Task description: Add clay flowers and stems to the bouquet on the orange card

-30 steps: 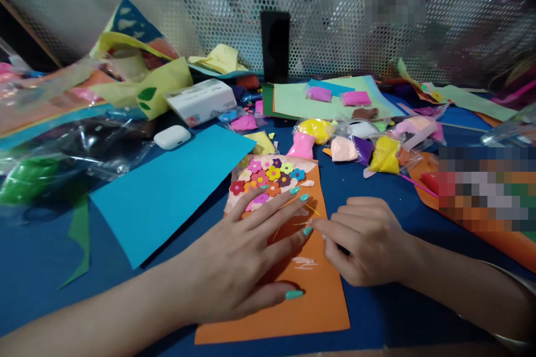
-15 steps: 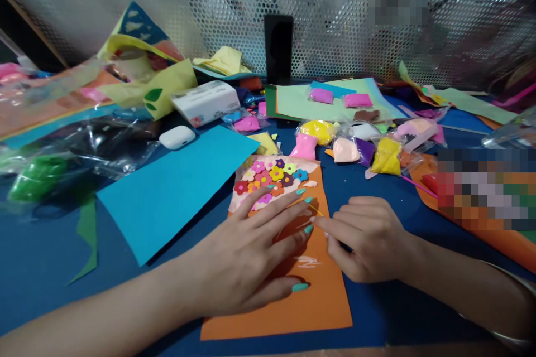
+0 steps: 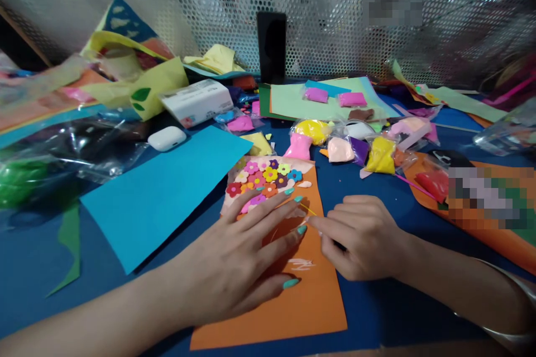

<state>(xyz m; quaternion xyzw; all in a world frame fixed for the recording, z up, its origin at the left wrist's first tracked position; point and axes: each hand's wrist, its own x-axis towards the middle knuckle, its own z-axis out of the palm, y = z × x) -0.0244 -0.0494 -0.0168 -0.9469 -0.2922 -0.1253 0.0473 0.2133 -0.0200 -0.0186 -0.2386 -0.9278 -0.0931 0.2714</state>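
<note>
An orange sheet of paper (image 3: 301, 307) lies on the table in front of me. Its upper part carries a pale pink clay patch (image 3: 230, 198) covered with several small colourful clay flowers (image 3: 270, 174). My left hand (image 3: 247, 256) rests flat across the sheet, fingers spread, just below the flowers. At the sheet's right edge, my right hand (image 3: 362, 240) is closed in a pinch, its index fingertip close to the left fingers. A thin yellow stick (image 3: 309, 209) pokes out from the pinch over the paper. White streaks (image 3: 302, 263) mark the orange surface lower down.
A blue sheet (image 3: 167, 195) and a white earbud case (image 3: 166, 138) lie to the left. Bagged clay, including a yellow packet (image 3: 381, 155), sits beyond the paper. A phone (image 3: 271, 47) stands against the perforated metal screen (image 3: 326, 17). More orange paper (image 3: 494, 240) lies at right.
The view has shifted slightly, so most things appear a little further left. Both hands keep nearly the same pose on the orange sheet.
</note>
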